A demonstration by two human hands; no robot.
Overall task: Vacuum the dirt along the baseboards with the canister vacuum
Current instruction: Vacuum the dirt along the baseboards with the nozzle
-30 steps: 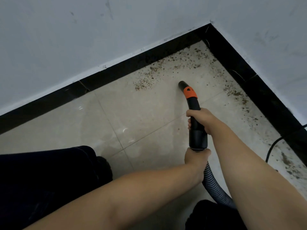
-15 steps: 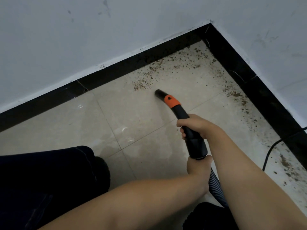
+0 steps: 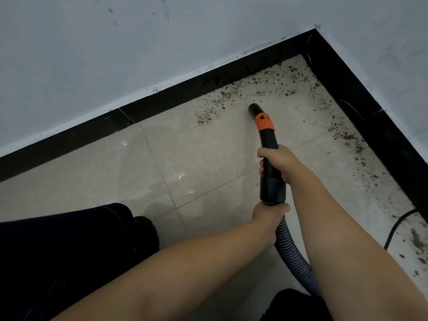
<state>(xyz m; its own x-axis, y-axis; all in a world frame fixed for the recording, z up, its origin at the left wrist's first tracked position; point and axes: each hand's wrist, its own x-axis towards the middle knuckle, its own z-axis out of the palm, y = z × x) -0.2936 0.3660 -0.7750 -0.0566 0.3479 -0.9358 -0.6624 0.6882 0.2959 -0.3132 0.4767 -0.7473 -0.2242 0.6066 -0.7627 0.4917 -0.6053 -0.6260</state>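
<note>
Open tile floor (image 3: 185, 158) lies from 9 to 12 o'clock of the nozzle (image 3: 254, 110); baseboards (image 3: 347, 93) block passage at 12 and 3 o'clock.

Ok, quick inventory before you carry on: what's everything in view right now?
Vacuum nozzle: one, black with orange band, tip near the far baseboard.
Hose: one, ribbed grey, trailing back.
Dirt: brown specks, along both baseboards.
Baseboard: black, two runs meeting at the corner.
Floor tiles: beige.
Walls: white, scuffed.
Cable: one, black, right edge.
Right hand: grips the nozzle.
Left hand: grips the hose end.
Legs: dark trousers.
</note>
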